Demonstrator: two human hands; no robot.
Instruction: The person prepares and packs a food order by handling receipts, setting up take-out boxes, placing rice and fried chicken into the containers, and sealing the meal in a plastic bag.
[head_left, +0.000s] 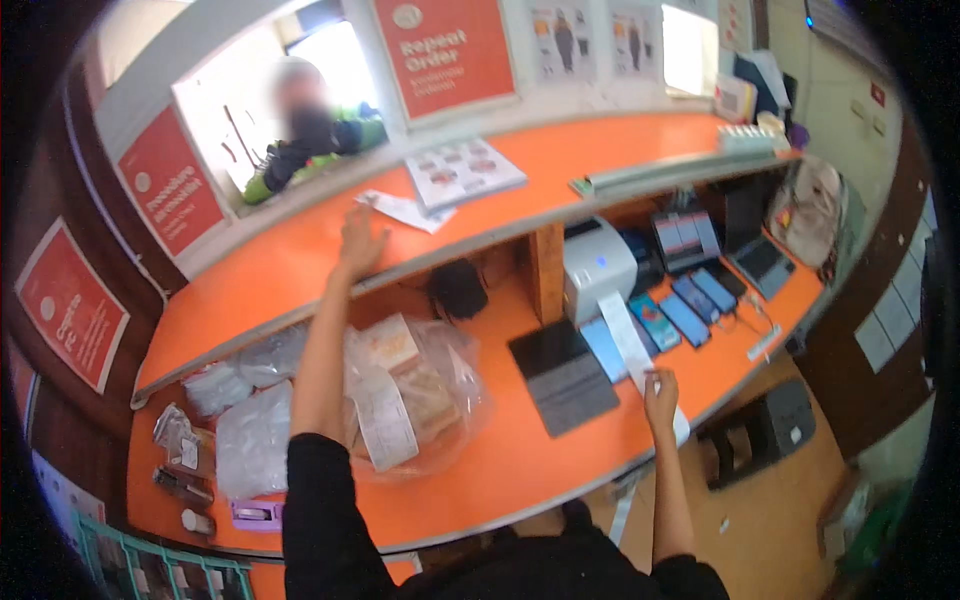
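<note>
My right hand (661, 399) grips a long white paper receipt (621, 330) that runs out of a white label printer (600, 274). The strip's lower end hangs past my fingers at the desk's front edge. My left hand (364, 241) rests with fingers apart on the raised orange counter (247, 277). Just beyond those fingers lies a creased white paper slip (409, 211), partly under a stack of printed sheets (465, 174). Below my left forearm, a clear plastic bag (465, 367) encloses packed goods, with a printed receipt (384, 424) on it.
A dark tablet case (562, 375) and several phones (684, 319) lie near the printer, with a laptop (761, 262) farther right. Plastic bags (255, 442) and a purple tape dispenser (256, 514) occupy the left. A person (307, 131) leans at the window. A chair (772, 427) stands right.
</note>
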